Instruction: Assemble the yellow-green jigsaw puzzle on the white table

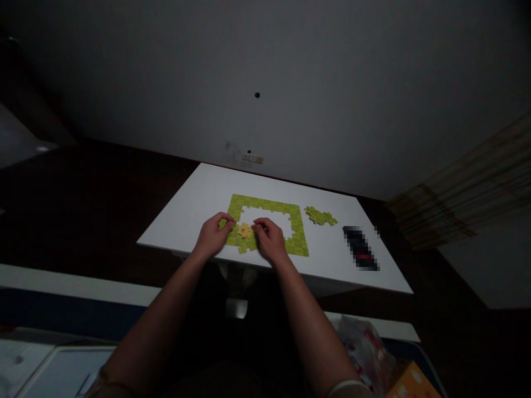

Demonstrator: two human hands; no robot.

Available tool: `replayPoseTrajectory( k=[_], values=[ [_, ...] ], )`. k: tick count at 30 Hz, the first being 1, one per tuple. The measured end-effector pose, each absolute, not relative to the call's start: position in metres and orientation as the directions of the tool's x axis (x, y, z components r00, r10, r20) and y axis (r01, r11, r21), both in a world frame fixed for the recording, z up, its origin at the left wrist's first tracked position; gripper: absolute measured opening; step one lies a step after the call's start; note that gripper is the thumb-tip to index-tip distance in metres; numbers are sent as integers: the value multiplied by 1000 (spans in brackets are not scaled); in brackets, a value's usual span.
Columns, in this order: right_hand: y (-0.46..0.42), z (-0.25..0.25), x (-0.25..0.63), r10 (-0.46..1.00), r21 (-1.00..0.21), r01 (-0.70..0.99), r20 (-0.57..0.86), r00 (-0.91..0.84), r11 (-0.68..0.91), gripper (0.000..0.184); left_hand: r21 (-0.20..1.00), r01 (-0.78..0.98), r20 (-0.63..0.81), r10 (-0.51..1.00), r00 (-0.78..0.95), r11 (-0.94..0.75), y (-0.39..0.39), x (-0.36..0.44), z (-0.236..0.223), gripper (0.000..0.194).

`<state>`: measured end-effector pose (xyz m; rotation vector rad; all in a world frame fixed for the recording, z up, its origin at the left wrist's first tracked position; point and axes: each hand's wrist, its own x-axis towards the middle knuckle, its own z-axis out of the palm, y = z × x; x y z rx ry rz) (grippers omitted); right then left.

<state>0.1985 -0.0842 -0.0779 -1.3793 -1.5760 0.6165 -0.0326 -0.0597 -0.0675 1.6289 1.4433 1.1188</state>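
Note:
A green jigsaw puzzle border (301, 221) lies on the white table, forming a rectangular frame around a bare white middle. Over its near-left part are yellow puzzle pieces (245, 230), between my two hands. My left hand (213, 235) is closed in a pinch, its fingertips at the left edge of the yellow pieces. A bit of green puzzle (223, 223) shows between its thumb and index finger. My right hand (269, 236) pinches the right edge of the yellow pieces. Below them, green puzzle pieces (245, 250) stick out past the border near the table edge.
Loose green puzzle pieces (319, 215) are heaped right of the border. A pixelated dark object (360, 249) lies farther right on the white table (186, 204). Behind stands a grey wall with a socket strip (253, 158). A plastic bag (365, 348) and an orange box (412, 382) are at lower right.

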Motion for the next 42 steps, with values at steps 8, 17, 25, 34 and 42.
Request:
replayPoseTrajectory(
  k=[8,17,25,34,42],
  values=[
    [-86,-76,185,918,-594,743,391,-68,308,41,915,379,148,989,5,-139,-60,-31,-66,23],
    [-83,-78,193,946,-815,521,322,48,251,29,909,393,143,990,12,-136,-60,-32,-66,23],
    [-76,-85,198,941,-970,122,234,245,209,35,906,394,157,987,20,-152,-59,-33,-70,24],
    [-75,-86,199,940,-971,103,236,245,216,34,901,400,170,985,24,-166,-58,-34,-71,25],
    [-78,-81,198,946,-970,134,227,230,200,32,900,412,151,989,7,-140,-60,-33,-67,25]
  ],
)
